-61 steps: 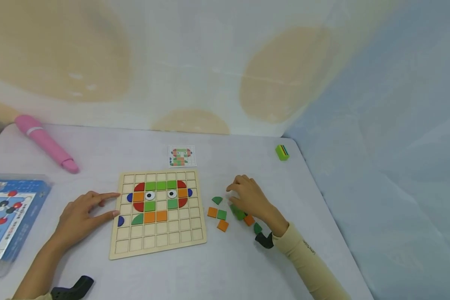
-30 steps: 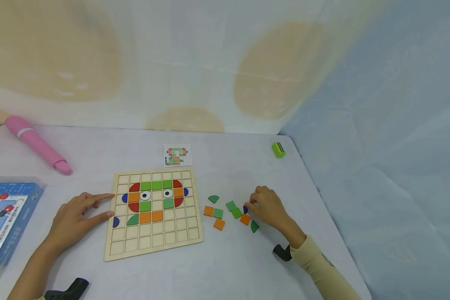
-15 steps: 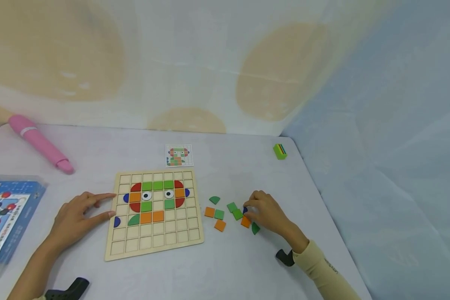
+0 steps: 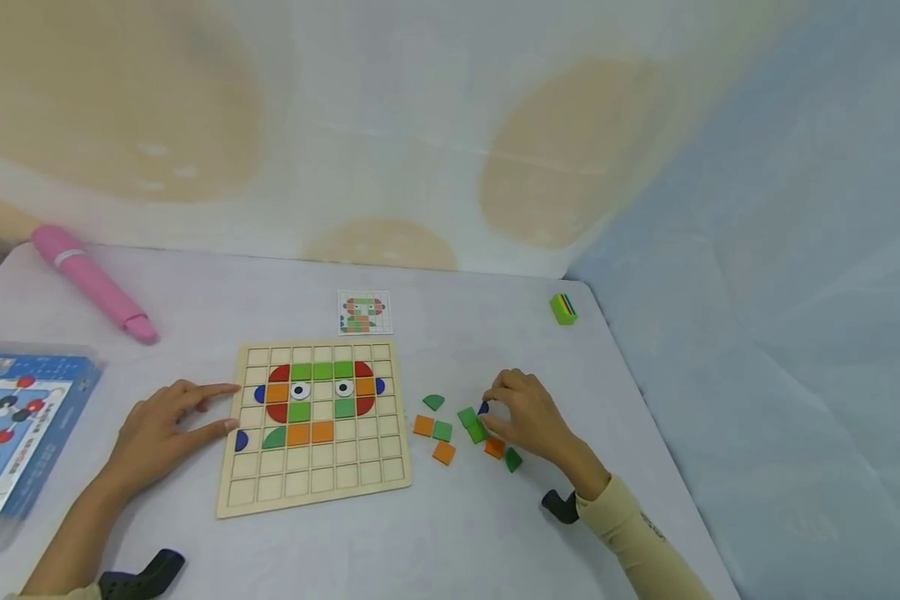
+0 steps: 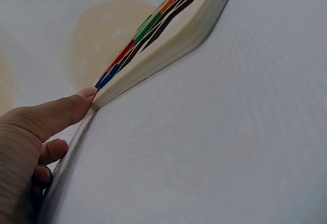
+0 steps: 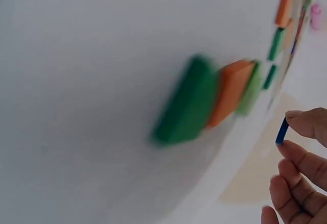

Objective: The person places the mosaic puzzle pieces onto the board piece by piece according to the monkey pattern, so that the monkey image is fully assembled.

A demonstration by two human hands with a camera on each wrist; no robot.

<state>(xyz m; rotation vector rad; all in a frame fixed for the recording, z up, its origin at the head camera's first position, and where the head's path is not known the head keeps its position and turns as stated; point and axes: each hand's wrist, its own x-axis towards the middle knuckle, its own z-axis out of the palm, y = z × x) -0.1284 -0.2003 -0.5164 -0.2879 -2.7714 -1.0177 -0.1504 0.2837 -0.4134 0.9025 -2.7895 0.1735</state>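
Note:
My right hand (image 4: pixel 527 417) pinches a small blue half-round tile (image 6: pixel 282 131) between thumb and finger, above the loose tiles. Beneath and beside it lie green square tiles (image 4: pixel 477 430), an orange tile (image 4: pixel 494 447) and a dark green quarter-round tile (image 4: pixel 513 459). My left hand (image 4: pixel 154 433) touches the left edge of the wooden grid board (image 4: pixel 316 485) with outstretched thumb and index finger; its other fingers bend underneath. Red, green, orange and blue tiles with two eye tiles form a face pattern on the board.
A printed pattern card (image 4: pixel 364 312) lies behind the board. Further off are a pink cylindrical object (image 4: pixel 93 283) and a small green block (image 4: pixel 563 309) with dark stripes. A blue boxed set (image 4: pixel 26 433) stands at the left table edge.
My right hand has moved right over the loose tiles, uncovering the green squares, and picked up the blue half-round tile. The left hand has stayed at the board's edge.

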